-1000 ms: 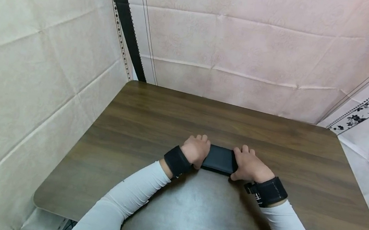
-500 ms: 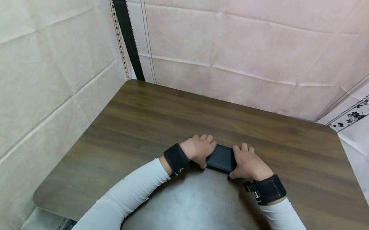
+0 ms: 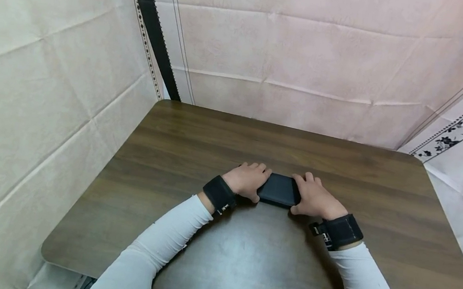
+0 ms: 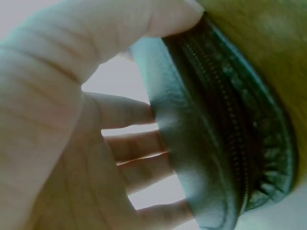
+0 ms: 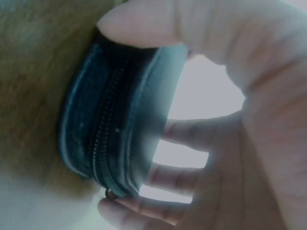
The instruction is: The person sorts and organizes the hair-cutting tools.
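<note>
My fingers (image 4: 139, 143) on the left hand (image 3: 246, 181) curl round one end of a black zippered case (image 3: 280, 189), thumb on the near edge and the others over the far edge, and my right hand (image 3: 314, 198) grips the other end the same way, so both hands are closed on it. The case sits on the desk (image 3: 198, 135) between my hands, a little nearer my edge of the desk than the back wall. Its two ends are covered by my hands in the head view, so only the middle of its top shows there. In the wrist views the case (image 4: 225, 143) shows side-on, and one zipper runs along its edge; the zipper looks closed, so I cannot see whether anything is inside. A small metal pull ring (image 5: 111, 193) shows at the bottom of the case (image 5: 115, 124) near my right fingers (image 5: 177, 177). Both wrist views are blurred and washed out, and the case's surface detail is hard to make out. There is one case, two hands, and a black wrist strap (image 3: 218, 194) beside each hand, the other strap (image 3: 339, 231) on my right wrist. Pale sheets (image 3: 289, 60) hang behind and beside the desk.
</note>
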The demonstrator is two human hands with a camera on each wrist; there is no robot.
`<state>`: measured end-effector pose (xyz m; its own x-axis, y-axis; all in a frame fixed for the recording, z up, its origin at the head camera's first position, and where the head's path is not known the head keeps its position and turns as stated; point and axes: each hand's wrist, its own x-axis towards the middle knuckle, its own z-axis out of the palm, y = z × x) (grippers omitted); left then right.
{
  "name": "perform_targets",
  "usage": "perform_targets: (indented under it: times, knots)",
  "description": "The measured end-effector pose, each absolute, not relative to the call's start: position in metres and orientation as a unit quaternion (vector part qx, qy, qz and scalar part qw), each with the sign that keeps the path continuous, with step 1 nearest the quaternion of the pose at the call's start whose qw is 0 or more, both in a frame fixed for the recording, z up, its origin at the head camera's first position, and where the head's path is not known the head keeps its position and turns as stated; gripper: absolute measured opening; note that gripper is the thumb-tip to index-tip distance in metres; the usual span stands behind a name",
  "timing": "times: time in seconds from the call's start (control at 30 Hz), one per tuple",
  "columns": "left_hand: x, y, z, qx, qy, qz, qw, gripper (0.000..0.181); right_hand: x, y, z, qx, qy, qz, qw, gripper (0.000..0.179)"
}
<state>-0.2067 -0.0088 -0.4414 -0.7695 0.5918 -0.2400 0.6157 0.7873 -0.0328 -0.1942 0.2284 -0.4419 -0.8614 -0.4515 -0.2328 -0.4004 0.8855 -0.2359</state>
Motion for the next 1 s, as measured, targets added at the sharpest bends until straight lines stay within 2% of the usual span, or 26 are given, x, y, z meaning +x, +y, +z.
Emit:
perform_targets:
  times: [0.17, 0.3, 0.5, 0.67, 0.8, 1.0]
  knots:
    - [-0.208, -0.008, -0.442, 0.324, 0.939, -0.052, 0.104, 0.094, -0.204, 0.248, -0.432, -0.238, 0.941, -0.151, 0.187, 0.101]
    - [-0.209, -0.007, -0.442, 0.325, 0.939, -0.043, 0.101, 0.093, -0.213, 0.276, -0.424, -0.240, 0.921, -0.223, 0.211, 0.083]
    - [-0.209, -0.008, -0.443, 0.319, 0.941, -0.034, 0.108, 0.091, -0.223, 0.294, -0.434, -0.226, 0.938, -0.220, 0.145, 0.038]
    - [-0.210, -0.008, -0.445, 0.319, 0.941, -0.027, 0.110, 0.092, -0.230, 0.290, -0.447, -0.223, 0.945, -0.214, 0.109, 0.012]
    - [-0.210, -0.008, -0.445, 0.319, 0.941, -0.024, 0.108, 0.093, -0.232, 0.286, -0.451, -0.224, 0.947, -0.212, 0.095, 0.006]
    - [-0.210, -0.008, -0.443, 0.320, 0.940, -0.025, 0.112, 0.093, -0.232, 0.286, -0.455, -0.229, 0.946, -0.212, 0.091, 0.012]
